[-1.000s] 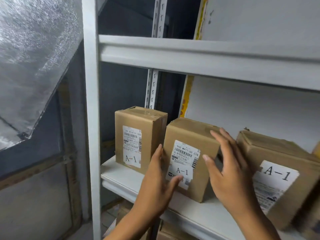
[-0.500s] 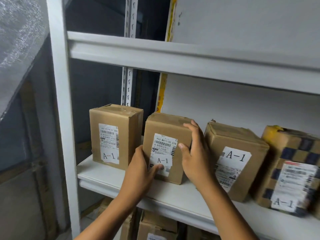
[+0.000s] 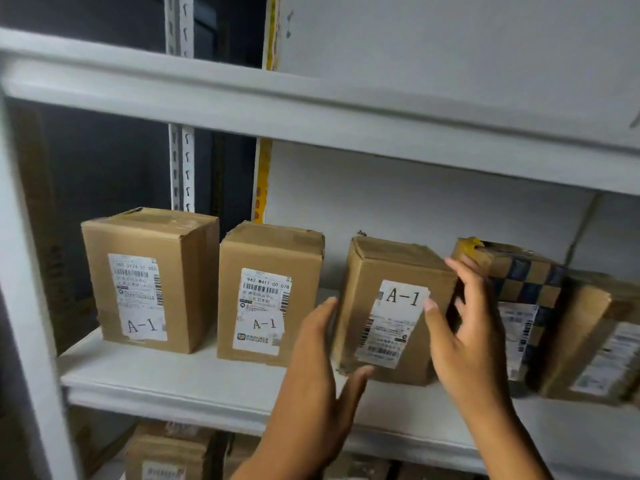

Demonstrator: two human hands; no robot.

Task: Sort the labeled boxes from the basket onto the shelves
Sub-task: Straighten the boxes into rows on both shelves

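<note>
Three brown cardboard boxes labelled A-1 stand in a row on the white shelf (image 3: 180,375): the left box (image 3: 149,278), the middle box (image 3: 268,294) and a tilted third box (image 3: 391,310). My left hand (image 3: 315,368) is flat with straight fingers against the third box's left side. At that box's right edge is my right hand (image 3: 467,327), fingers spread and extended, the thumb on the label. Neither hand grips anything.
A box with a blue and tan checker pattern (image 3: 519,292) and another brown box (image 3: 595,341) stand further right. An upper shelf beam (image 3: 311,109) runs overhead. More boxes (image 3: 166,455) sit on the shelf below. A white upright post (image 3: 27,306) is at the left.
Both hands have let go of the middle A-1 box, which now stands straight beside the left one, and moved right to the third box. The view has shifted right.
</note>
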